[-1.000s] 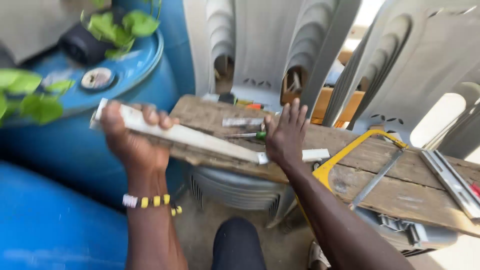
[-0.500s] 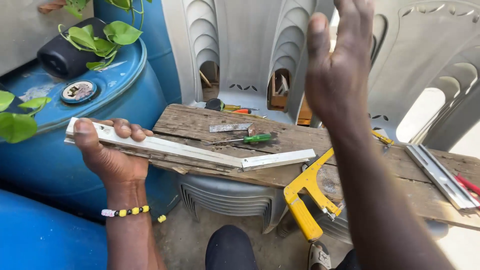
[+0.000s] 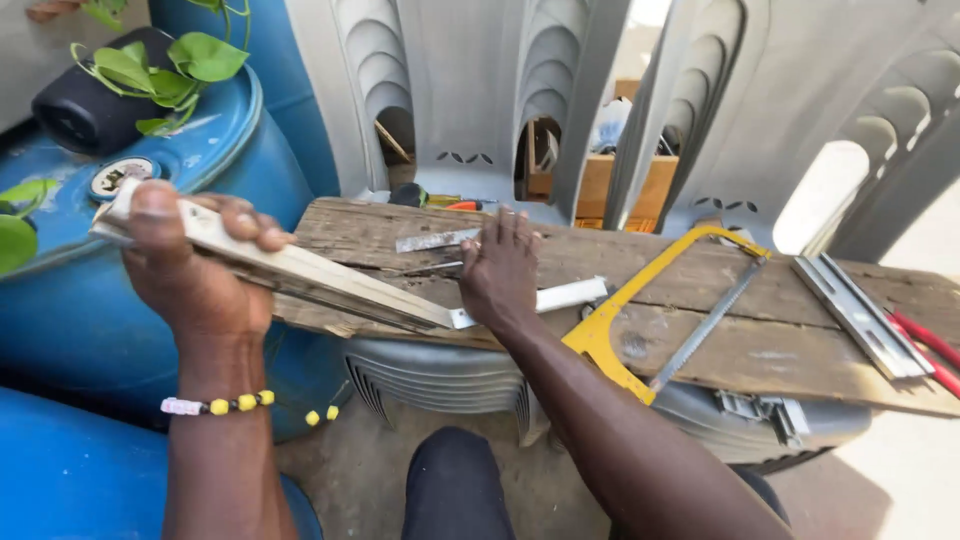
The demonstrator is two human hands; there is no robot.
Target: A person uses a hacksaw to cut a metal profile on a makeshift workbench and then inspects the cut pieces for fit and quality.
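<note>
The right hand (image 3: 500, 268), raised half a second ago, has been lowered palm-down onto the wooden plank (image 3: 700, 300), fingers spread. The white strip (image 3: 330, 280) is gripped by the left hand (image 3: 190, 265), its far end on the plank.

plank (image 3: 760, 340): weathered wood, rough, matt, grey-brown | strip (image 3: 300, 268): pale, smooth, matt, probably plastic or metal | hacksaw (image 3: 640, 310): yellow painted metal frame, bare steel blade | barrel (image 3: 60, 300): blue plastic, slight gloss | chairs (image 3: 470, 90): grey plastic, matt | rails (image 3: 860, 315): bare metal, dull sheen
</note>
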